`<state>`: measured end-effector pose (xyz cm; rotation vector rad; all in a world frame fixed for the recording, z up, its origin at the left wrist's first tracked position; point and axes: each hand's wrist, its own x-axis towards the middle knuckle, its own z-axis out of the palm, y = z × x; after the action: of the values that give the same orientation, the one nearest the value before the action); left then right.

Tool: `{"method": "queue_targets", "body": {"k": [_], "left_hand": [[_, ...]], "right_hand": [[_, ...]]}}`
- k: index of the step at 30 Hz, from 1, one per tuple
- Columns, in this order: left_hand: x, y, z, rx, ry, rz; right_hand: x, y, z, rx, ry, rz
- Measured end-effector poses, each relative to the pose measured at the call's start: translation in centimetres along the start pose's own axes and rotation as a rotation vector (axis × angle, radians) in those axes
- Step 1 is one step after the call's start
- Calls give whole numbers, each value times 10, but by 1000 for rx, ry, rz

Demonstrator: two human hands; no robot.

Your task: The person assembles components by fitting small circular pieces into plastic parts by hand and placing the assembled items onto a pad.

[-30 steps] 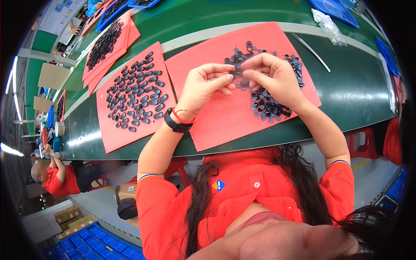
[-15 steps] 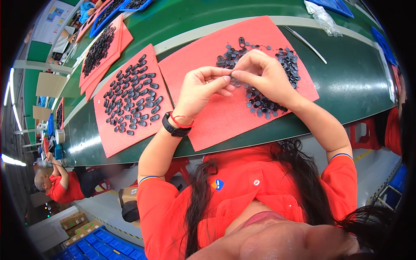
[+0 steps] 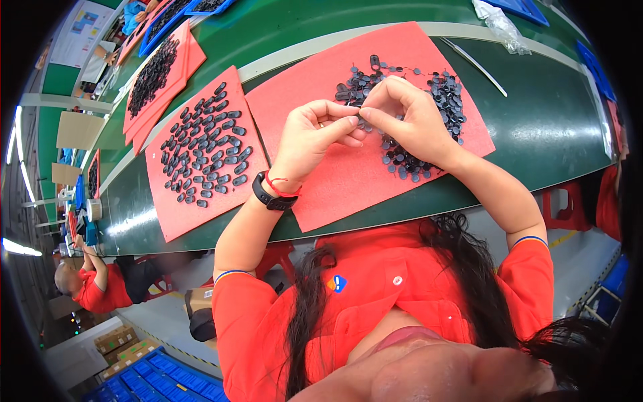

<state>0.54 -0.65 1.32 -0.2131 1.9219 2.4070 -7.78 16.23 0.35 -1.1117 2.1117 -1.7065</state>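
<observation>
Over a pink foam mat (image 3: 321, 194) my two hands meet fingertip to fingertip. My left hand (image 3: 318, 130), with a black band and red string at the wrist, is pinched closed; my right hand (image 3: 408, 117) pinches at the same spot. Whatever they hold is too small and covered by the fingers to make out. Beneath and beyond my right hand lie small dark round discs (image 3: 445, 100) in a loose heap, with a few black oval pieces (image 3: 375, 62) at its far edge. Many black oval pieces (image 3: 207, 144) are spread on a second pink mat (image 3: 174, 224) to the left.
Stacked pink mats (image 3: 194, 57) with more dark pieces (image 3: 154, 74) lie at the far left. A metal tool like tweezers (image 3: 474, 65) and a crumpled clear plastic bag (image 3: 502, 28) rest at the far right. Blue trays (image 3: 516, 8) stand beyond. Another person (image 3: 100, 278) works at left.
Almost nothing differs. Both hands keep their fingertips together at the same place, and the whole view has shifted very slightly.
</observation>
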Motion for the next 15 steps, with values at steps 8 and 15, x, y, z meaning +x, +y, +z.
{"method": "queue_targets", "body": {"k": [8,15], "left_hand": [[0,-3,1,17,13,7],[0,-4,4,-19,26,43]], "right_hand": [[-2,0,6,-5,48,-50],[-4,5,9,38,48,-38]]}}
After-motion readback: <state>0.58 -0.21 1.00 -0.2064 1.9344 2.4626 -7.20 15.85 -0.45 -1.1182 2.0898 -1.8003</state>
